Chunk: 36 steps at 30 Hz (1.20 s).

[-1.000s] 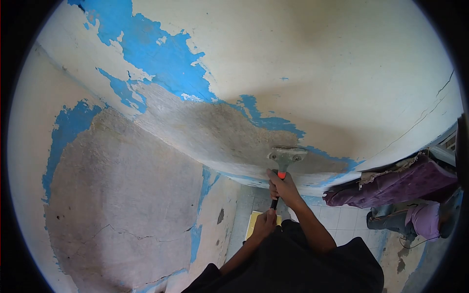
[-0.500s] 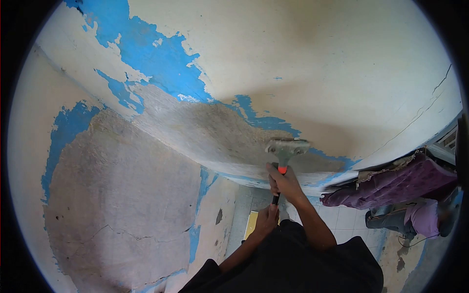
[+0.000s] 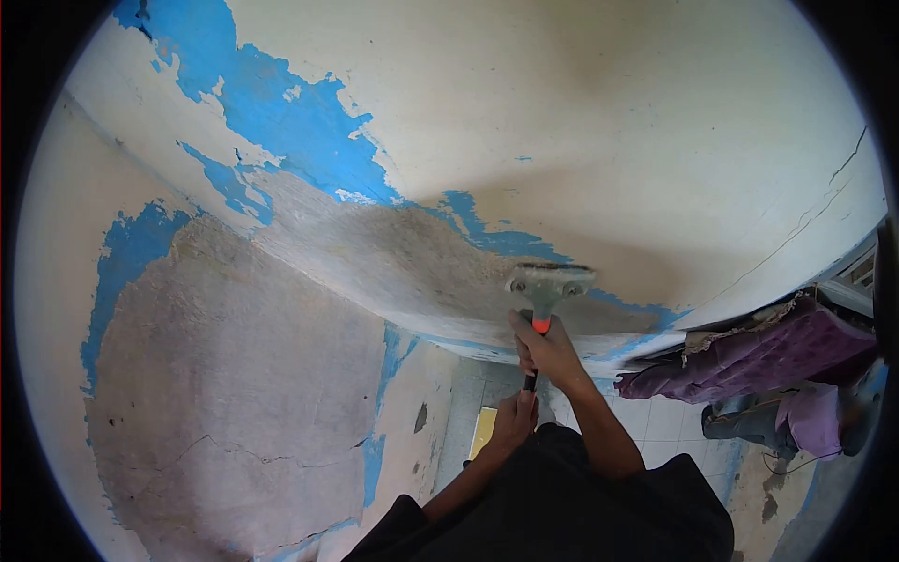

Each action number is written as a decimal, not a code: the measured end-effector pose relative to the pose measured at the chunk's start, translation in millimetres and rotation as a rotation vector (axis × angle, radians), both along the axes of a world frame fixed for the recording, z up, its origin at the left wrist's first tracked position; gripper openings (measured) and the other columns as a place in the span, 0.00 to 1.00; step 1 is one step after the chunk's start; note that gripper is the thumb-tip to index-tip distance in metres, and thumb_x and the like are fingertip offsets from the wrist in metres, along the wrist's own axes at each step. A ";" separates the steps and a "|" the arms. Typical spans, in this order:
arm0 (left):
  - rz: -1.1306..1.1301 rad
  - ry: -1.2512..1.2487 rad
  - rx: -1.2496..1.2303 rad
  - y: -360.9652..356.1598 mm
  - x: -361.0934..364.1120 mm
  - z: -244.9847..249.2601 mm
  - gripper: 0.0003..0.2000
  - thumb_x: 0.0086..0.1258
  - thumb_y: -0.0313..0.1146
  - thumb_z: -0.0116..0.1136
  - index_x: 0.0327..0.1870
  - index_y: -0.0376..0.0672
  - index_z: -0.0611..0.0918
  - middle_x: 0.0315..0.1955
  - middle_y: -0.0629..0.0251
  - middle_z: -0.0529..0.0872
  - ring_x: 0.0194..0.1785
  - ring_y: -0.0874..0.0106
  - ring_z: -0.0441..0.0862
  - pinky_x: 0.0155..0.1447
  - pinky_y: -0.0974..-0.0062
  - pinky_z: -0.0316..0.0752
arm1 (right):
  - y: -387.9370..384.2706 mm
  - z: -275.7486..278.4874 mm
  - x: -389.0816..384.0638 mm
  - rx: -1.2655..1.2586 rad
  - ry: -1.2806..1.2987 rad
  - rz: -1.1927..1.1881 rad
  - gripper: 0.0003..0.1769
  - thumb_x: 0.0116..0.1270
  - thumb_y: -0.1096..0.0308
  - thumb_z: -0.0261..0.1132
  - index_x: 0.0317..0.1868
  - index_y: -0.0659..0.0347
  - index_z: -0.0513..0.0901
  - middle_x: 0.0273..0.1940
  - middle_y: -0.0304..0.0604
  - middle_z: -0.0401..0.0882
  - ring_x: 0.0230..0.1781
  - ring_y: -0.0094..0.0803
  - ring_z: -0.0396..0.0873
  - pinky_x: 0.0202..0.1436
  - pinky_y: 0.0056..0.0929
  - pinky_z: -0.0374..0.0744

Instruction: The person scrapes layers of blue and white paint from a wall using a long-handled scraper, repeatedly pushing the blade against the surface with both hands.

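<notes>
My right hand (image 3: 545, 351) is wrapped around the upper handle of a wide-bladed scraper (image 3: 551, 284), just below its red collar. Lower down, my left hand (image 3: 514, 420) grips the black end of the same handle. The scraper's broad, dusty head lies against the wall, its edge just under a ragged strip of blue paint (image 3: 510, 242). Grey bare plaster (image 3: 421, 248) spreads to the left of the blade, and cream paint (image 3: 609, 140) covers the wall above it.
On the left, an adjoining wall has a large grey stripped area (image 3: 243, 365) with a crack. A purple cloth (image 3: 749, 351) drapes over something at right, near a lilac bundle (image 3: 810, 420). Pale floor tiles (image 3: 660, 421) and a yellow object (image 3: 483, 429) show below.
The wall has shifted slightly left in view, while the scraper stays nearly in place, its head a little differently tilted. Both hands keep their grip on the handle.
</notes>
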<state>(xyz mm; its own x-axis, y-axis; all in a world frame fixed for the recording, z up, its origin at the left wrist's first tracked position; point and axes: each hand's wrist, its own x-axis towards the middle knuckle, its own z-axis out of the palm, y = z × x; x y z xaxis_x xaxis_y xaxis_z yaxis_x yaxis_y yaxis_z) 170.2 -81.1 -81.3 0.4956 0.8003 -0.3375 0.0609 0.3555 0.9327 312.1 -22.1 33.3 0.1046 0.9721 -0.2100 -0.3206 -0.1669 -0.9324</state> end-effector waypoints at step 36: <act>0.025 0.255 0.015 -11.1 -47.2 20.2 0.28 0.77 0.55 0.36 0.23 0.39 0.73 0.13 0.70 0.71 0.16 0.78 0.70 0.23 0.76 0.63 | 8.1 -15.9 -39.1 -0.171 0.181 0.055 0.22 0.72 0.55 0.57 0.21 0.53 0.63 0.14 0.29 0.57 0.11 0.18 0.55 0.16 0.23 0.63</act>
<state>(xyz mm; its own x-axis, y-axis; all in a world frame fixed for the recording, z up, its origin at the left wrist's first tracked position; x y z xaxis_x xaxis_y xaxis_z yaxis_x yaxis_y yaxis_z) 123.1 -92.3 -61.1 0.3761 0.8169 -0.4373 0.2862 0.3465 0.8933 273.0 -14.0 17.4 -0.0022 0.9241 -0.3822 -0.4661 -0.3391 -0.8172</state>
